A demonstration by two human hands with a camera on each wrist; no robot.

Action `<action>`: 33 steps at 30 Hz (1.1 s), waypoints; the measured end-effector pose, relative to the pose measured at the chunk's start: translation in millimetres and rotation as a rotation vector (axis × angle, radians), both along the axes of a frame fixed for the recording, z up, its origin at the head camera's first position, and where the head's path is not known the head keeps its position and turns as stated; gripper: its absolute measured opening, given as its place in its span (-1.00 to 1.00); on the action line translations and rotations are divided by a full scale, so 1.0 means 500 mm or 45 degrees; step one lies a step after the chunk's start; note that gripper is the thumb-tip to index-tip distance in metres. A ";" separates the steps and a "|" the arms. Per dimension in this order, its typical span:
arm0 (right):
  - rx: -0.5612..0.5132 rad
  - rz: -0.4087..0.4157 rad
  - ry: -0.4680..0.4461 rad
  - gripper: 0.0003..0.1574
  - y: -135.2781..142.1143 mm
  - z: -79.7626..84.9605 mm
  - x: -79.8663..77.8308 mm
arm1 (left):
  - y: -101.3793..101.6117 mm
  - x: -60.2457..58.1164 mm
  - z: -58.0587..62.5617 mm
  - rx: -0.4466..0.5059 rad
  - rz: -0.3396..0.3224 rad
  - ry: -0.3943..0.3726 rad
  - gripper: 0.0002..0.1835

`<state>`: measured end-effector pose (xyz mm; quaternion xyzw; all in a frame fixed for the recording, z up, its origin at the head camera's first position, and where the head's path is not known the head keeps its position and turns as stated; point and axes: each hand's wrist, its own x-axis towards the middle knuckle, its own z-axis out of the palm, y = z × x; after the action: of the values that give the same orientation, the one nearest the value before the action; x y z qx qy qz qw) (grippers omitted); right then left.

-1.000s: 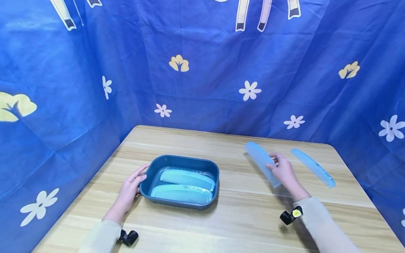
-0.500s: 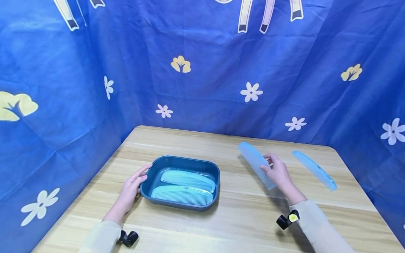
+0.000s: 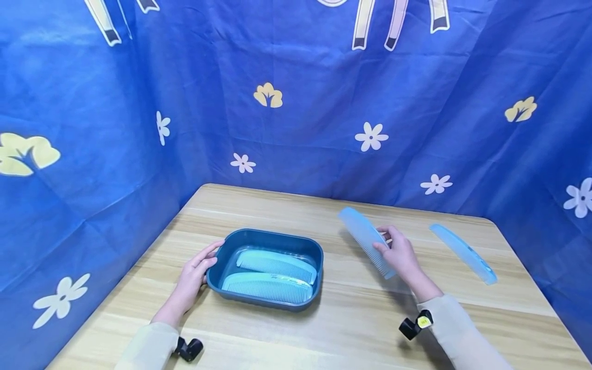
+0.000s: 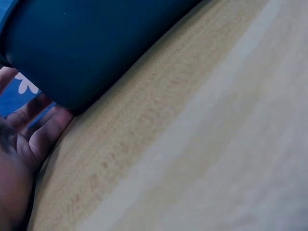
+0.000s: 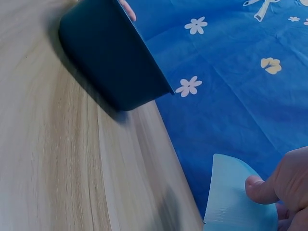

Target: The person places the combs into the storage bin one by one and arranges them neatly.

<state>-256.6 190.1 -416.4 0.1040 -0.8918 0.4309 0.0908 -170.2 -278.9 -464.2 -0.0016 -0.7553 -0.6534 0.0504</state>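
My right hand (image 3: 400,255) pinches a light-blue comb (image 3: 361,234) between thumb and fingers, tilted above the table right of the bin. In the right wrist view, the thumb lies flat on this comb (image 5: 236,192). My left hand (image 3: 191,275) holds the left end of a dark-blue plastic bin (image 3: 277,307), its thumb overlapping the rim. From the left wrist view, fingers (image 4: 50,127) touch the bin's lower corner. Inside the bin lie two similar combs, a rear comb (image 3: 277,263) and a front comb (image 3: 265,288), side by side.
Another light-blue comb (image 3: 462,252) lies on the wooden table (image 3: 361,329) to the right of my right hand. A blue curtain (image 3: 314,118) with flowers hangs along the table's back and sides. Black wrist cameras sit at both sleeves.
My right hand has moved left with the comb, closer to the bin. The left hand stays at the bin, and the head view has shifted slightly.
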 end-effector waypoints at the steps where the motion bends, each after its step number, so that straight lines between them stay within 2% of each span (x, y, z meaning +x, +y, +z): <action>1: -0.003 0.003 -0.001 -0.59 -0.003 0.000 0.001 | 0.000 0.000 0.000 0.001 -0.001 0.002 -0.53; 33: -0.194 0.133 0.049 -0.60 -0.108 0.033 0.029 | -0.002 -0.002 -0.005 -0.024 0.018 -0.015 -0.54</action>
<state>-242.2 136.1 -399.8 0.1513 -0.8479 0.4995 0.0930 -171.3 -279.8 -466.6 0.0072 -0.7616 -0.6460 0.0506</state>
